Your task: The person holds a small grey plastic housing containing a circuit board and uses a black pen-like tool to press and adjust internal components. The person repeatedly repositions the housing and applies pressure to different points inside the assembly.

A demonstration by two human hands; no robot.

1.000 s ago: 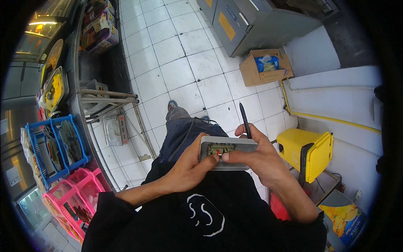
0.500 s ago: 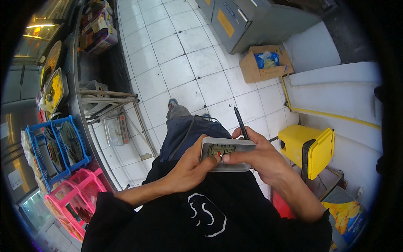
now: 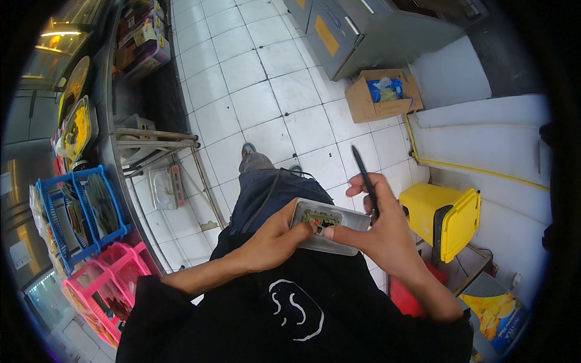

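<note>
My left hand [image 3: 275,236] grips the left end of a small translucent plastic box [image 3: 340,245], its thumb reaching over the rim. Inside the box sits an olive-green part [image 3: 325,216] with slots, and a tiny red piece shows by the left thumb. My right hand [image 3: 387,227] has a slim black pen-shaped tool [image 3: 363,175] between its fingers, tip pointing up and away. The right thumb reaches into the box beside the green part, its tip close to the left thumb. What the thumbs press on is too small to make out.
Left: a metal counter [image 3: 109,151] with blue [image 3: 91,209] and pink [image 3: 115,272] racks of packets, above a folding metal frame [image 3: 157,139]. Right: a yellow bin [image 3: 423,206], a cardboard box [image 3: 369,103] and a grey cabinet [image 3: 339,36]. White tiles [image 3: 254,66] cover the floor.
My right fingers have lifted off the box's far side and spread a little. The tool has swung to the right with them. The plastic box has tilted, its right end lower.
</note>
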